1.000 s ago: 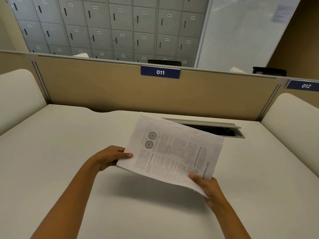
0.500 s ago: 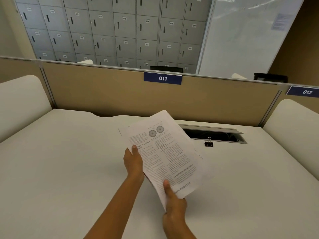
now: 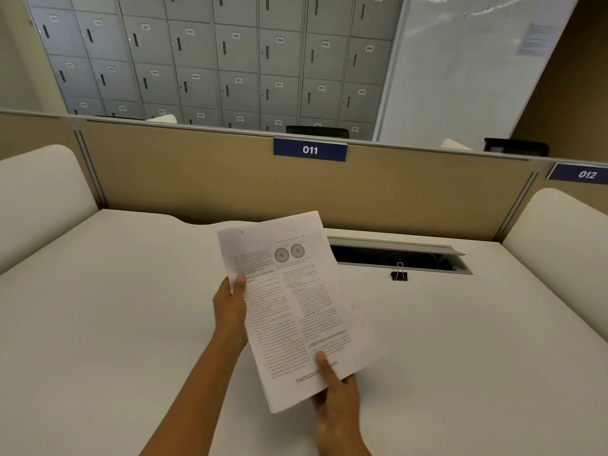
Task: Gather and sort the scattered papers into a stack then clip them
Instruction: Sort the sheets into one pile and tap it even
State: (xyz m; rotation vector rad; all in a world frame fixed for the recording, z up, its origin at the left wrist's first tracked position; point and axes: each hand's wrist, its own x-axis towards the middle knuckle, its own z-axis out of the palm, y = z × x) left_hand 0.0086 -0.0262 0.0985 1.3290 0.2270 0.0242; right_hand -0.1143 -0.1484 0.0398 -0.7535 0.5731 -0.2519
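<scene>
While left hand (image 3: 230, 309), right hand (image 3: 333, 414) grip papers (image 3: 297, 311)

Left hand (image 3: 230, 307), right hand (image 3: 335, 411) (both bare)

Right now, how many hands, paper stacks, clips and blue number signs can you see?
Hands: 2, left hand and right hand
Paper stack: 1
Binder clip: 1
Blue number signs: 2, 011 sign and 012 sign
Total: 6

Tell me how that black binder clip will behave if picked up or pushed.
The binder clip looks tiny beside the paper stack, so probably light; its raised wire loops should pinch easily. It rests flat, so likely slides, not rolls. It sits by the cable slot; a push away might drop it in.
</scene>
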